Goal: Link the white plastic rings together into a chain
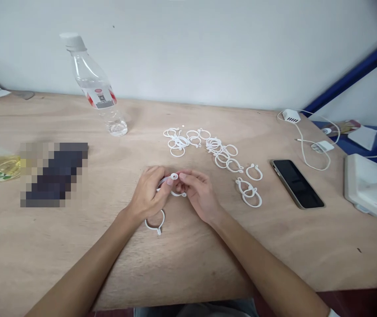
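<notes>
My left hand (151, 190) is closed on a white plastic curtain ring (174, 176), with the ring's small eyelet showing past the thumb. Thumb and fingertips of my right hand (201, 190) are pinched together at that same eyelet; whether they hold a further small part is hidden. Just below the fingers, part of another curtain ring (183, 194) shows, mostly covered by the hands. Nearer to me, a separate curtain ring (158, 231) lies on the table by my left wrist. Beyond my hands several loose rings (182, 141) lie overlapping, and more rings (221, 159) trail off to the right.
A clear water bottle (100, 94) stands at the back left. On the left lies a pixelated dark rectangle (58, 174) beside a patterned clear bag (0, 167). To the right are a phone (297, 184), a charger with a cable (290, 116) and a white box-like device (370, 189).
</notes>
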A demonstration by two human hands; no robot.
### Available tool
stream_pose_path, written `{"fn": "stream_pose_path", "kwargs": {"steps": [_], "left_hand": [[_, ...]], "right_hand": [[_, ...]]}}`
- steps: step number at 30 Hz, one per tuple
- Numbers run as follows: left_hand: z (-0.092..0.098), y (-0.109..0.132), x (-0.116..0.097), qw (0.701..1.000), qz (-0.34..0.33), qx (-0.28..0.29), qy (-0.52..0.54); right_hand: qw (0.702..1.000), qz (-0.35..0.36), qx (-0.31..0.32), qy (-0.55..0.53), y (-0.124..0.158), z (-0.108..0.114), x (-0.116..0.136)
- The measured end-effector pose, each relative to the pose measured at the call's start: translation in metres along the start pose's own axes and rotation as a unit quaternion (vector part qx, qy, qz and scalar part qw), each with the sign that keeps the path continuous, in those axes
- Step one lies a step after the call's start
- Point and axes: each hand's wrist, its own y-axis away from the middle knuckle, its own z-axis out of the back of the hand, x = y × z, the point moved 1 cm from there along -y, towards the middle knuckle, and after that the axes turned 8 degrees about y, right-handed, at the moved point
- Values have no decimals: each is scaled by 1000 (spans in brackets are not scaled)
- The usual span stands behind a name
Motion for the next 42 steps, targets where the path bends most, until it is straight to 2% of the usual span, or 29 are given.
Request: {"fn": "stream_pose_path", "kwargs": {"steps": [3,10,15,18,21,24,26,28,30,31,33,36,38,39,42], "left_hand": [[1,1,-2,999,21,12,48],[3,3,-4,999,35,-1,38],[3,2,-4,1000,6,-5,27],[2,2,-4,1000,-13,2,19],[2,2,-2,1000,-21,6,-6],[0,1,-1,999,-42,16,-29],[-2,0,-2,997,-64,21,-36],[-3,0,-2,996,-76,19,-42],[-3,0,-2,996,-71,14,-45],[-3,0,-2,997,-66,11,-43],[-3,0,-2,998,-58,6,-35],[-3,0,-1,998,-54,-11,-19],[-3,0,0,998,-50,-23,-13],[-3,0,0,998,-48,-27,-13],[-2,0,2,999,-37,-35,-13]], "right_hand": [[998,45,1,52,-2,2,-1],[992,54,8,114,0,-1,1],[980,65,3,186,2,-3,0],[956,108,-11,271,3,-2,4],[895,219,-35,388,12,8,19],[816,266,-127,497,28,37,38],[742,242,-184,597,40,63,49],[655,187,-214,700,47,88,56],[586,129,-223,768,50,108,60],[563,103,-216,791,49,115,60],[542,68,-186,817,46,122,60],[551,69,-155,817,40,118,59],[591,109,-159,783,36,108,58],[628,130,-164,750,35,101,58],[779,163,-152,586,28,76,57]]}}
